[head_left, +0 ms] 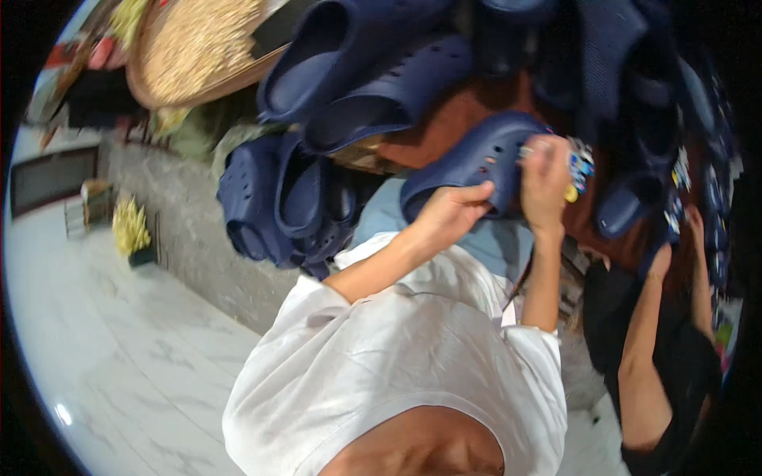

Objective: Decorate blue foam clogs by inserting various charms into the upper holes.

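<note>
Gripping one navy clog [476,163], left hand [452,210] and right hand [544,178] fingers curled closed; white marble floor [119,349] beyond the fingers.

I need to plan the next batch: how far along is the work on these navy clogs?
Done: cannot tell. In hand: the left hand grips one navy clog while the right hand presses at its upper by colourful charms. Left: a heap of plain navy clogs shows no charms.
</note>
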`<move>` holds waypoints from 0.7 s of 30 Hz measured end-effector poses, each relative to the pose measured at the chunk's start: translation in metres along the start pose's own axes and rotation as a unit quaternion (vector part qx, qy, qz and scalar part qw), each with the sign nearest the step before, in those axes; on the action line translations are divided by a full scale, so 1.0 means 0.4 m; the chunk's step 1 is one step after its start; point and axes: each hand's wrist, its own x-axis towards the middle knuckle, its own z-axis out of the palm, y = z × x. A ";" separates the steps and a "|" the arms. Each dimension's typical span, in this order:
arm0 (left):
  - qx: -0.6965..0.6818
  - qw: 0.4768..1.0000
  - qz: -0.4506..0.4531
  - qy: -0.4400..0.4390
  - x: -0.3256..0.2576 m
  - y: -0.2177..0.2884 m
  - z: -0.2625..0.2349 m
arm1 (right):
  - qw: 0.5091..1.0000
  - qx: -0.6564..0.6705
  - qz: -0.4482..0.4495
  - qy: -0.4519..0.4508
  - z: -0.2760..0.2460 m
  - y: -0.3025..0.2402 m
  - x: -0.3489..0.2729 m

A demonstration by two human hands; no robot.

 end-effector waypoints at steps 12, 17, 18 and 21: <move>0.044 0.996 0.071 0.017 -0.067 0.027 0.016 | 0.980 -0.174 -0.040 0.086 -0.037 0.139 -0.023; 0.026 0.997 0.069 0.011 -0.197 0.085 -0.015 | 0.965 -0.231 -0.094 0.081 -0.042 0.149 -0.024; 0.032 0.998 0.056 0.013 -0.228 0.098 -0.028 | 0.966 -0.223 -0.091 0.091 -0.043 0.156 -0.028; 0.058 0.995 0.063 0.051 -0.324 0.141 -0.092 | 0.969 -0.206 -0.097 0.098 -0.033 0.149 -0.036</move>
